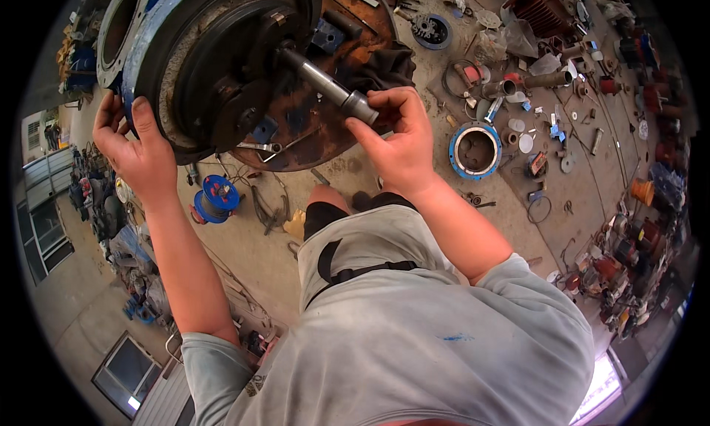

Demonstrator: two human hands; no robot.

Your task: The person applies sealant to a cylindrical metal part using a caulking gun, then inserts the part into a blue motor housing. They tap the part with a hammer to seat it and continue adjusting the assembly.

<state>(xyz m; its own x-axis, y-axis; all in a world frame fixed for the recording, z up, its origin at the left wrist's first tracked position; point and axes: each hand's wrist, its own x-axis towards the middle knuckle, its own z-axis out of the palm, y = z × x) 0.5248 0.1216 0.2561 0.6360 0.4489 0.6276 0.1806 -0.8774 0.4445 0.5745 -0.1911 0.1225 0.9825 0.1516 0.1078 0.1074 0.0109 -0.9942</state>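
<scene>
A large round machine housing with a blue rim and a dark interior stands before me on a rusty round table. A bright steel shaft sticks out of its middle toward me, slanting down to the right. Around the shaft's outer end sits a grey metal sleeve. My right hand is closed on this sleeve, thumb below and fingers above. My left hand grips the housing's blue flange at its lower left, with the thumb on the near side and fingers partly hidden.
On the table lie a wrench, a dark cloth and a blue block. A blue spool stands on the floor at left. To the right are a blue flanged ring, pipes and many scattered parts.
</scene>
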